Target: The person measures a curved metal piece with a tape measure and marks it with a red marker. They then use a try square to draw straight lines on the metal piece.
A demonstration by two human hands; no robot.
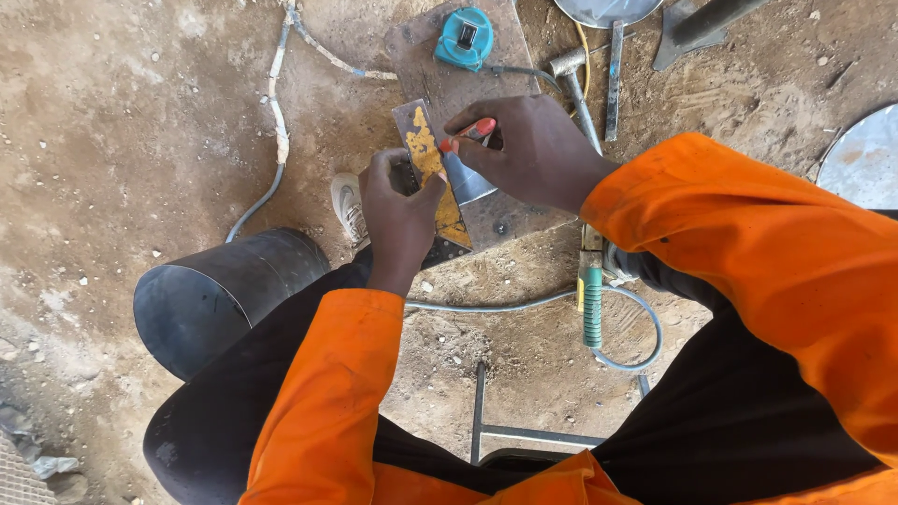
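Note:
My left hand [398, 213] presses a worn yellow-painted metal rule [432, 168] flat against a small shiny metal piece [465, 182]. My right hand [524, 150] grips a red marker [470, 132] with its tip at the rule's edge. Both lie on a rusty steel plate [440, 79] set on the dirt ground. Orange sleeves cover both arms.
A teal tape measure [464, 37] sits on the plate's far end. A hammer [578, 89] and a flat bar [614, 79] lie to the right. A rolled dark sheet-metal cylinder [220, 295] lies at left, a green-handled tool [592, 299] and cables near my knees.

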